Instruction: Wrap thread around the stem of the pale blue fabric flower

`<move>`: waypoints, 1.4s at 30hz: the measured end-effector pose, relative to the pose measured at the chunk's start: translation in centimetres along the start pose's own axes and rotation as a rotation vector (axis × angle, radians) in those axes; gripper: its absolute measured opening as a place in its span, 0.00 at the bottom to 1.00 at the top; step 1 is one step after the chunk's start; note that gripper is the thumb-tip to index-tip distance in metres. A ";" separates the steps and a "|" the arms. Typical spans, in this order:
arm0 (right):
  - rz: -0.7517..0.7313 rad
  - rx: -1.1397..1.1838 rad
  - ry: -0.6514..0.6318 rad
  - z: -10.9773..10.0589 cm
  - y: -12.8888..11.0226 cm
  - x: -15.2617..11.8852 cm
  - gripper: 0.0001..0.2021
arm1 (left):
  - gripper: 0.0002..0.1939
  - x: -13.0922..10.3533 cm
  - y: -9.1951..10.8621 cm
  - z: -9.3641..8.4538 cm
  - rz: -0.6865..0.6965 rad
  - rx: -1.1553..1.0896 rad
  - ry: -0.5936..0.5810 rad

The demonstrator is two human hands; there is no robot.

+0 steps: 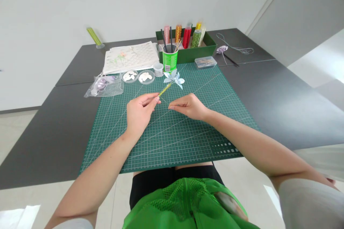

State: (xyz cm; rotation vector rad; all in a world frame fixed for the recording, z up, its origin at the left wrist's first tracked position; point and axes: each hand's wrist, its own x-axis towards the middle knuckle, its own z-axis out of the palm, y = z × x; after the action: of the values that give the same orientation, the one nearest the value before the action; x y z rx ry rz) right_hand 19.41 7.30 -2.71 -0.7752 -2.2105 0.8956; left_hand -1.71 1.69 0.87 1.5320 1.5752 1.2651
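My left hand [142, 110] is closed in a pinch on the green stem of an artificial flower [174, 78] with pale blue petals. The flower tilts up and away to the right, its head in front of the green cup. Just to the right, my right hand [189, 106] is also pinched, fingertips pointing left toward the stem. A faint thin line shows between the two hands; whatever the right fingertips hold is too small to make out. Beneath both hands lies a green cutting mat [172, 143] with a white grid.
Behind are a green cup [170, 61] with sticks, a dark green box [188, 55] of coloured spools, and a clear case [205, 62]. Further left lie paper sheets [139, 57], two dishes of white pieces [146, 77] and a plastic bag [104, 85]. A purple flower [222, 49] lies right.
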 end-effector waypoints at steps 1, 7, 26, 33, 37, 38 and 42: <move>-0.031 -0.041 0.004 0.0 -0.1 -0.1 0.15 | 0.11 0.0 0.1 0.0 -0.001 0.003 -0.001; -0.206 -0.241 0.028 -0.2 -1.4 -0.7 0.16 | 0.10 0.2 0.0 0.0 -0.002 0.023 0.005; -0.604 -0.810 0.271 -1.0 -3.7 -1.5 0.12 | 0.07 0.3 -1.3 0.3 0.040 0.287 -0.224; -0.498 -0.779 0.208 -1.6 -3.4 -1.5 0.15 | 0.07 -0.5 -0.6 0.3 0.217 0.483 -0.397; -0.466 -0.745 0.200 -2.3 -3.2 -1.3 0.16 | 0.08 -0.9 -0.5 0.3 0.281 0.573 -0.455; -0.440 -0.730 0.180 -2.5 -3.2 -1.3 0.16 | 0.08 -0.9 -0.4 0.3 0.301 0.591 -0.468; -0.337 -0.662 0.108 -2.9 -2.8 -1.2 0.19 | 0.09 -1.0 -0.2 0.3 0.374 0.632 -0.510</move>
State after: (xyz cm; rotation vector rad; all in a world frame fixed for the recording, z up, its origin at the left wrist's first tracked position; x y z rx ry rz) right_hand 21.47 5.94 0.67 -0.6768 -2.4503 -0.0580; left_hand -1.40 0.85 0.36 2.3977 1.4407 0.4587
